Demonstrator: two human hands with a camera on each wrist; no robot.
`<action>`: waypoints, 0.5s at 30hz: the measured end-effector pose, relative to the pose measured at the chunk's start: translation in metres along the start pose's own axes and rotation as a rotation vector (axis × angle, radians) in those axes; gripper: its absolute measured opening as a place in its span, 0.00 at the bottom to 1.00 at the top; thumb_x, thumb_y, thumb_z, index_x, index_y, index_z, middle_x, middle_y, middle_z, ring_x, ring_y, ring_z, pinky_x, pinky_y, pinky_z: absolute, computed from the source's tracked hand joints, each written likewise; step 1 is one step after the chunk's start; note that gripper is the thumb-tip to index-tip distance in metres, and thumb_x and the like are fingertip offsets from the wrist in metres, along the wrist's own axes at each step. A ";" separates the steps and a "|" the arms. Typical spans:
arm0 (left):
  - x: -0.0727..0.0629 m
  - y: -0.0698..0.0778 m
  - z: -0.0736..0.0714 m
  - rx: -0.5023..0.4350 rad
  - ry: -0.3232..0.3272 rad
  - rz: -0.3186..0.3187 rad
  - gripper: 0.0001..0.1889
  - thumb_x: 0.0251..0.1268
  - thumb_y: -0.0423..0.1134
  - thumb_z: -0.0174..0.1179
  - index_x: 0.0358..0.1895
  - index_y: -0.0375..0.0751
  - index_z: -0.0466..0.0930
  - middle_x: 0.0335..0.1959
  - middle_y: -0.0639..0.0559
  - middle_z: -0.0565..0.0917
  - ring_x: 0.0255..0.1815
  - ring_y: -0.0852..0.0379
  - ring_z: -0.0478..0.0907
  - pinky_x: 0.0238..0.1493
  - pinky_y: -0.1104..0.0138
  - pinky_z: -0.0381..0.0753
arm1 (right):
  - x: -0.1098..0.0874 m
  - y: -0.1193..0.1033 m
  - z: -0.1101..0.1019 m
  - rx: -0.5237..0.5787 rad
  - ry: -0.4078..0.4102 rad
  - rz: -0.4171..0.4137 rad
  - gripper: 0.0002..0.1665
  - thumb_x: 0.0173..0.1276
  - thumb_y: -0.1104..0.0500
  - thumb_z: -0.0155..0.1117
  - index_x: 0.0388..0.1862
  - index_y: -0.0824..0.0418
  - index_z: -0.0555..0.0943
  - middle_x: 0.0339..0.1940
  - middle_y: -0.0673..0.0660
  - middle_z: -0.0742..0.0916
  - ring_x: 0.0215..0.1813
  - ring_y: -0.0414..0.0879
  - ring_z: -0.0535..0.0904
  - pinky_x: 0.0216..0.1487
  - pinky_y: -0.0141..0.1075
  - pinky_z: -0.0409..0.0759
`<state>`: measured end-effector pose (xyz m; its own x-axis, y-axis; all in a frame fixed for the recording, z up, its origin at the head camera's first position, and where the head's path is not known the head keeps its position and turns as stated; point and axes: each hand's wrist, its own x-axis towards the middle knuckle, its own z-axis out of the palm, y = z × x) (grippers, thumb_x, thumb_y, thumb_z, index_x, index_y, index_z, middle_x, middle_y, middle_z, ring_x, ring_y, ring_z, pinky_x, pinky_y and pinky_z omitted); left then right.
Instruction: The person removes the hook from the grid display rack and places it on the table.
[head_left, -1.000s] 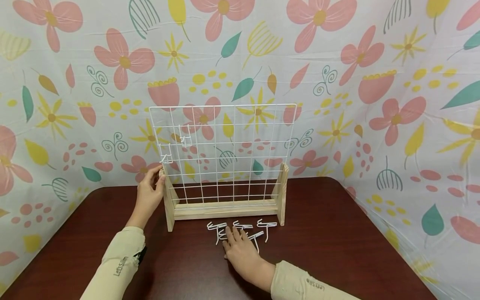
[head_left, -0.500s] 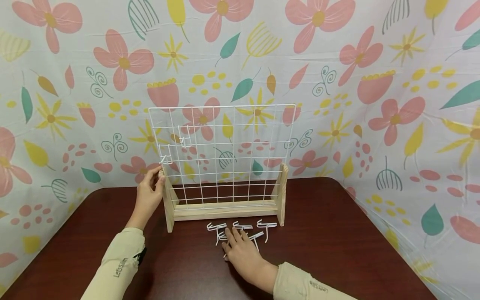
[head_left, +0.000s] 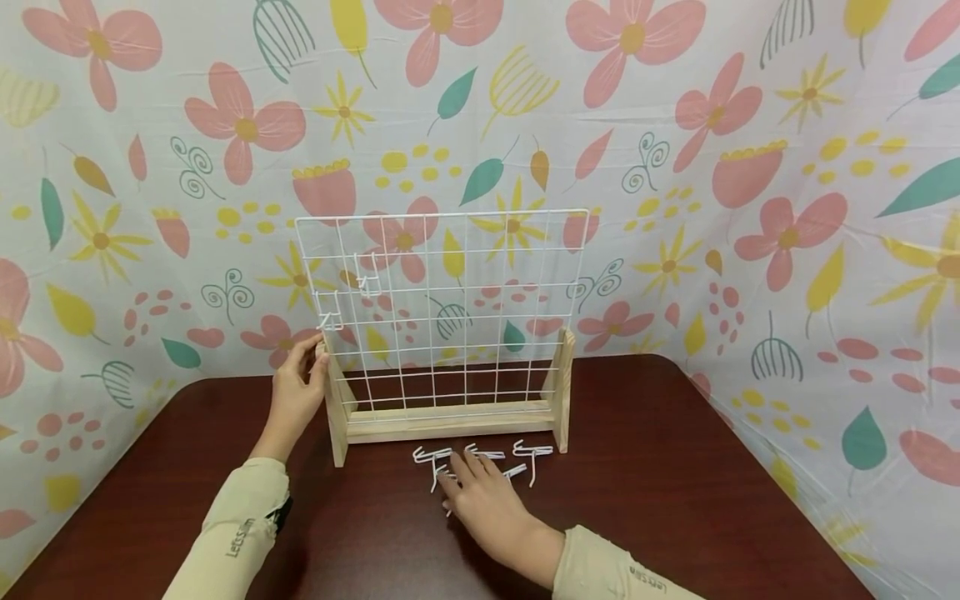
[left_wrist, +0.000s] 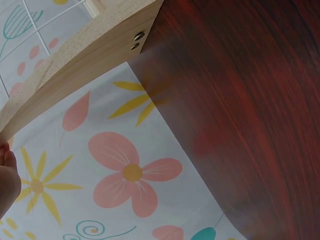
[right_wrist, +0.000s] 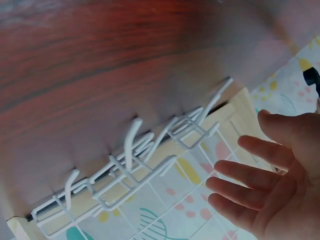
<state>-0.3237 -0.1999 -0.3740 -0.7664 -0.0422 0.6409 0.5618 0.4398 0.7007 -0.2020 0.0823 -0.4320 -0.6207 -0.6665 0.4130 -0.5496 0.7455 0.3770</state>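
Observation:
A white wire grid panel [head_left: 442,214] stands upright in a pale wooden base. My left hand [head_left: 298,379] grips the top of the base's left side piece [head_left: 337,421] between thumb and fingers; in the left wrist view only part of that hand [left_wrist: 7,180] shows at the edge. Two white wire hooks hang on the grid, one at the left edge [head_left: 330,322] and another [head_left: 367,286] higher up. Over several loose white hooks [head_left: 532,451] on the table hovers my right hand [head_left: 487,508], partly hiding some. The right wrist view shows its fingers [right_wrist: 245,175] extended, holding nothing, beside the hooks [right_wrist: 132,140].
The dark red-brown table [head_left: 645,500] carries the stand near its back. Behind and to both sides hangs a flower-printed sheet [head_left: 480,108]. Screw heads [left_wrist: 139,36] show on the outside of the wooden side piece.
My right hand has shifted slightly toward me and covers more of the nearest loose hooks. My left hand keeps its grip on the wooden side piece. The whole head view has tilted a little.

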 end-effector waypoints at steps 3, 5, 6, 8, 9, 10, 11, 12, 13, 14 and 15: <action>0.000 0.000 0.000 0.002 0.007 -0.002 0.19 0.72 0.29 0.51 0.63 0.26 0.68 0.55 0.29 0.76 0.54 0.41 0.74 0.44 0.88 0.67 | 0.003 -0.001 -0.002 0.019 0.053 0.023 0.23 0.64 0.47 0.66 0.53 0.57 0.82 0.53 0.60 0.84 0.56 0.53 0.79 0.55 0.42 0.77; 0.000 -0.001 0.000 0.004 0.012 -0.002 0.19 0.72 0.29 0.51 0.63 0.26 0.69 0.54 0.29 0.77 0.54 0.41 0.74 0.44 0.88 0.67 | 0.005 -0.002 -0.004 0.035 0.070 0.041 0.24 0.64 0.47 0.66 0.55 0.59 0.81 0.53 0.60 0.84 0.56 0.53 0.79 0.56 0.42 0.77; 0.000 -0.001 0.000 0.004 0.014 -0.001 0.19 0.72 0.29 0.51 0.63 0.26 0.69 0.54 0.29 0.77 0.54 0.42 0.74 0.44 0.88 0.67 | 0.007 -0.002 -0.005 0.040 0.077 0.051 0.25 0.64 0.47 0.66 0.55 0.60 0.81 0.53 0.60 0.84 0.56 0.53 0.79 0.56 0.42 0.77; 0.000 -0.001 0.000 0.005 0.017 0.000 0.19 0.72 0.29 0.51 0.63 0.27 0.69 0.54 0.30 0.77 0.54 0.44 0.75 0.44 0.87 0.67 | 0.010 -0.002 -0.007 0.049 0.095 0.071 0.26 0.64 0.47 0.67 0.56 0.61 0.80 0.53 0.60 0.84 0.55 0.52 0.80 0.56 0.41 0.77; 0.000 -0.001 0.000 0.006 0.018 0.000 0.19 0.72 0.29 0.51 0.63 0.27 0.70 0.53 0.30 0.77 0.53 0.46 0.75 0.44 0.87 0.68 | 0.012 -0.001 -0.008 0.048 0.105 0.080 0.26 0.64 0.47 0.67 0.56 0.61 0.80 0.53 0.59 0.84 0.55 0.52 0.80 0.56 0.41 0.77; 0.000 -0.001 0.000 0.008 0.019 0.000 0.19 0.72 0.29 0.52 0.63 0.27 0.70 0.53 0.30 0.78 0.52 0.47 0.75 0.44 0.87 0.68 | 0.014 -0.001 -0.009 0.051 0.117 0.091 0.27 0.64 0.48 0.67 0.57 0.61 0.79 0.53 0.59 0.84 0.55 0.52 0.80 0.57 0.41 0.76; 0.000 -0.001 0.000 0.008 0.019 0.000 0.19 0.72 0.30 0.52 0.63 0.28 0.70 0.53 0.30 0.78 0.51 0.49 0.75 0.44 0.87 0.68 | 0.016 0.000 -0.009 0.054 0.127 0.102 0.28 0.64 0.48 0.67 0.57 0.62 0.79 0.53 0.59 0.84 0.55 0.52 0.79 0.57 0.41 0.76; 0.000 -0.001 0.000 0.008 0.019 -0.001 0.19 0.72 0.30 0.52 0.63 0.28 0.70 0.53 0.30 0.78 0.51 0.50 0.75 0.44 0.86 0.68 | 0.018 0.000 -0.010 0.058 0.136 0.111 0.28 0.64 0.48 0.67 0.57 0.62 0.78 0.53 0.59 0.84 0.55 0.51 0.79 0.57 0.41 0.76; 0.000 -0.001 0.000 0.010 0.018 -0.003 0.19 0.72 0.30 0.52 0.63 0.28 0.70 0.53 0.31 0.78 0.51 0.50 0.75 0.43 0.86 0.68 | 0.020 0.001 -0.011 0.067 0.143 0.120 0.28 0.64 0.48 0.67 0.58 0.62 0.78 0.53 0.59 0.84 0.55 0.52 0.79 0.57 0.41 0.76; 0.000 -0.001 0.000 0.007 0.018 -0.004 0.19 0.72 0.30 0.52 0.63 0.28 0.70 0.53 0.31 0.78 0.51 0.50 0.75 0.43 0.86 0.69 | 0.022 0.001 -0.012 0.083 0.149 0.128 0.28 0.64 0.49 0.67 0.58 0.63 0.77 0.53 0.59 0.84 0.55 0.52 0.79 0.56 0.41 0.76; -0.001 -0.001 -0.001 0.008 0.017 -0.006 0.19 0.72 0.30 0.52 0.63 0.28 0.70 0.53 0.31 0.78 0.51 0.49 0.75 0.43 0.87 0.68 | 0.023 0.002 -0.013 0.100 0.153 0.135 0.28 0.65 0.49 0.67 0.59 0.64 0.77 0.54 0.60 0.83 0.55 0.53 0.79 0.56 0.42 0.76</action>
<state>-0.3234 -0.2007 -0.3747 -0.7641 -0.0598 0.6423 0.5549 0.4468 0.7017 -0.2103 0.0680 -0.4109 -0.6048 -0.5482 0.5777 -0.5248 0.8199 0.2287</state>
